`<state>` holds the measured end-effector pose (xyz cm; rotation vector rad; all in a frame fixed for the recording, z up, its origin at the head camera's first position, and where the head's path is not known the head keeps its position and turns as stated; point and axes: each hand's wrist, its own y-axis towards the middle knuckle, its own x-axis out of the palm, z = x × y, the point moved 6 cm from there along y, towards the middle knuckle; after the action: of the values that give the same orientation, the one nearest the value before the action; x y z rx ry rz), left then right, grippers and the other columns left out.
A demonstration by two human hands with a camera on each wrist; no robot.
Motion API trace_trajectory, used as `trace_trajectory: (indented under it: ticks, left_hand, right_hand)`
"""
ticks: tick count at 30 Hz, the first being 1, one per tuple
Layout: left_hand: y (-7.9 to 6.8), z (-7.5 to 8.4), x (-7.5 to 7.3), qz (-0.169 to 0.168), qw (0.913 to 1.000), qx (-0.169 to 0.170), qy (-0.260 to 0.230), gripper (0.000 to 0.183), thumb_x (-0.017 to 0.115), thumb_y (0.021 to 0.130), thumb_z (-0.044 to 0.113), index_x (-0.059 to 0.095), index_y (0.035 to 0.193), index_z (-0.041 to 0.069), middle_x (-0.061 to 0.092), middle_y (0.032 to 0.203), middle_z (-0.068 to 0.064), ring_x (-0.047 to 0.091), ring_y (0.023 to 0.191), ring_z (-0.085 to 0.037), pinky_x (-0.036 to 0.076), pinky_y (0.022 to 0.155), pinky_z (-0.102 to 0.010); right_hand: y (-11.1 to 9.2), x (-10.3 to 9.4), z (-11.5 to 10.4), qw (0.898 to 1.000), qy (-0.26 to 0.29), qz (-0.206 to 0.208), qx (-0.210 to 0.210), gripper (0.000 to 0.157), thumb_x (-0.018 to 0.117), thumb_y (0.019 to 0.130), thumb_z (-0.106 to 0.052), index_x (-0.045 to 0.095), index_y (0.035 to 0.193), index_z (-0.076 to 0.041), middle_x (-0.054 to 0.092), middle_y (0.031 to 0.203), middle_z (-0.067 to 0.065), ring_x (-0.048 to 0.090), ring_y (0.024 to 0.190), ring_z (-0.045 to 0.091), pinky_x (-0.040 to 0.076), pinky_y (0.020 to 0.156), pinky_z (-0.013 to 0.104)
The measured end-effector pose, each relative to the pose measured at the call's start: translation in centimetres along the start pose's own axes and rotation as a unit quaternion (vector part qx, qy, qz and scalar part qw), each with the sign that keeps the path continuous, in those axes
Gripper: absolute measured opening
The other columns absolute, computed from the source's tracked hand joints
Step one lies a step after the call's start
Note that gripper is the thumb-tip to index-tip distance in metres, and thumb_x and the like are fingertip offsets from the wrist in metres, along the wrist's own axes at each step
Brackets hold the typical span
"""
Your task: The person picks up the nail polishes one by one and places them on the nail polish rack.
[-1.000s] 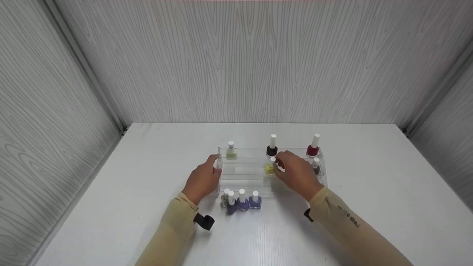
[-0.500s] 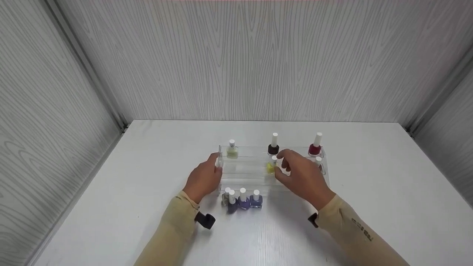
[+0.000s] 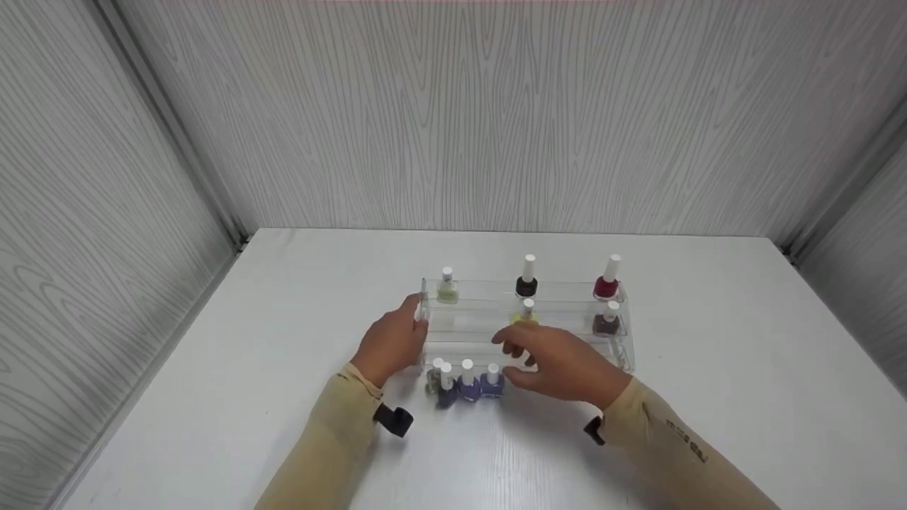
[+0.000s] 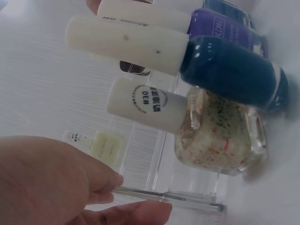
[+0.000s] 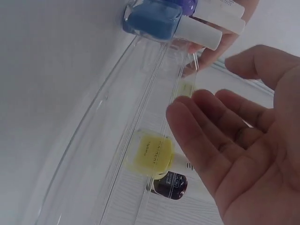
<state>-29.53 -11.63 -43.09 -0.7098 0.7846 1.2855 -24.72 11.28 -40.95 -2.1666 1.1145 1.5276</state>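
Note:
A clear tiered rack (image 3: 468, 322) stands on the table, and my left hand (image 3: 390, 343) pinches its left side panel (image 4: 187, 201) between thumb and fingers. My right hand (image 3: 563, 361) hovers over the rack's front, fingers loosely bent, holding nothing. Behind it, a yellow nail polish bottle (image 5: 152, 152) stands on the middle tier. In front of the rack are a speckled bottle (image 4: 218, 133), a dark blue one (image 4: 234, 70), a purple one (image 4: 220, 28) and a lighter blue one (image 5: 152, 19). The lighter blue one is nearest to my right fingertips.
On the top tier stand a pale yellow bottle (image 3: 447, 291), a near-black one (image 3: 526, 287) and a red one (image 3: 606, 287). Another dark bottle (image 3: 606, 324) sits at the middle tier's right end. A grained panel (image 3: 453, 113) rises behind the white table (image 3: 319, 269).
My right hand has let go of the yellow nail polish bottle and moved toward the front, near the loose bottles. The yellow bottle stays on the middle tier. My left hand keeps its place.

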Motion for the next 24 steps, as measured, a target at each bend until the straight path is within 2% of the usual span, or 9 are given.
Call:
trace_trajectory:
  ticks: [5, 8, 12, 15, 19, 24]
  left_hand:
    - [0.1, -0.1, -0.1, -0.017, 0.9998, -0.003, 0.002, 0.055, 0.048, 0.11, 0.024, 0.034, 0.16, 0.007, 0.073, 0.1, -0.013, 0.064, 0.069, -0.019, 0.053, 0.073, -0.042]
    - [0.0, -0.2, -0.2, -0.019, 0.9998, -0.008, 0.002, 0.055, 0.048, 0.11, 0.024, 0.033, 0.161, 0.009, 0.073, 0.096, -0.011, 0.065, 0.069, -0.02, 0.053, 0.073, -0.042]
    - [-0.1, -0.3, -0.1, -0.019, 0.9998, -0.006, 0.009, 0.055, 0.048, 0.11, 0.023, 0.033, 0.161, 0.009, 0.073, 0.1, -0.013, 0.066, 0.074, -0.022, 0.054, 0.076, -0.044]
    - [0.0, -0.3, 0.1, -0.022, 0.9997, -0.004, 0.01, 0.055, 0.048, 0.11, 0.023, 0.033, 0.161, 0.008, 0.073, 0.103, -0.015, 0.066, 0.075, -0.022, 0.054, 0.077, -0.044]
    - [0.0, -0.2, 0.2, -0.023, 0.9997, -0.006, 0.008, 0.055, 0.049, 0.11, 0.023, 0.033, 0.161, 0.008, 0.073, 0.103, -0.015, 0.067, 0.074, -0.023, 0.055, 0.075, -0.043]
    - [-0.1, -0.1, 0.2, -0.026, 0.9996, -0.001, 0.009, 0.054, 0.046, 0.111, 0.022, 0.032, 0.16, 0.005, 0.072, 0.111, -0.019, 0.066, 0.082, -0.026, 0.055, 0.08, -0.046]
  right_hand:
    - [0.0, 1.9, -0.8, 0.995, -0.017, -0.083, -0.05, 0.048, 0.073, 0.097, -0.021, 0.06, 0.143, -0.017, 0.065, 0.132, -0.001, 0.067, 0.11, 0.016, 0.059, 0.092, 0.036]
    - [0.1, 2.3, -1.1, 0.992, -0.022, -0.095, -0.076, 0.042, 0.072, 0.098, -0.018, 0.063, 0.139, -0.017, 0.064, 0.134, -0.001, 0.063, 0.119, 0.017, 0.057, 0.097, 0.036]
    - [0.3, 2.4, -0.9, 0.994, -0.02, -0.087, -0.066, 0.033, 0.071, 0.098, -0.014, 0.069, 0.131, -0.015, 0.068, 0.122, -0.002, 0.065, 0.108, 0.013, 0.059, 0.092, 0.033]
    - [0.2, 2.4, -0.6, 0.995, -0.009, -0.094, -0.042, 0.034, 0.072, 0.097, -0.015, 0.068, 0.131, -0.012, 0.07, 0.117, -0.001, 0.066, 0.101, 0.01, 0.059, 0.089, 0.032]
    - [0.0, 2.4, -0.3, 0.993, 0.013, -0.114, -0.034, 0.023, 0.075, 0.095, -0.015, 0.072, 0.118, -0.013, 0.07, 0.108, -0.003, 0.064, 0.094, 0.007, 0.059, 0.085, 0.029]
    - [-0.2, 2.3, 0.1, 0.987, 0.064, -0.144, -0.021, 0.012, 0.077, 0.093, -0.012, 0.074, 0.104, -0.015, 0.069, 0.098, -0.007, 0.064, 0.088, 0.005, 0.058, 0.08, 0.025]
